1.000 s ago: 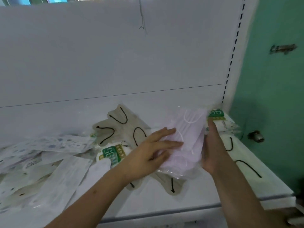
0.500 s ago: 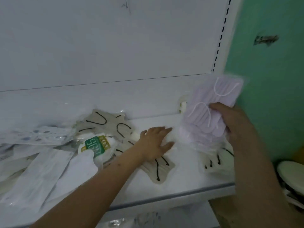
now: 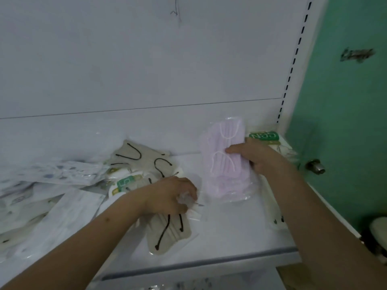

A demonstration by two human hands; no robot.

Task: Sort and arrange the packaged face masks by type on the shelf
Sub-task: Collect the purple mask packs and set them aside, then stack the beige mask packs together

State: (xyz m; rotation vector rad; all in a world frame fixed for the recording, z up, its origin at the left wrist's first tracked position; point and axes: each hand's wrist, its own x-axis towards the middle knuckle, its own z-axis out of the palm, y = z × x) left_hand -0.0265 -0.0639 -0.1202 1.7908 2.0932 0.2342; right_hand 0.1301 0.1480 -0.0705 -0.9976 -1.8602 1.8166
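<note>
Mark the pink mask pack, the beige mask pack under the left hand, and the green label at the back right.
pink mask pack (image 3: 225,176): head view, pleated middle.
beige mask pack (image 3: 167,235): head view, lower body.
green label (image 3: 265,136): head view, printed face.

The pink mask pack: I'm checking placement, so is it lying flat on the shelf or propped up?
Propped up: the right hand grips the pink mask pack, top raised, bottom edge on the shelf.
</note>
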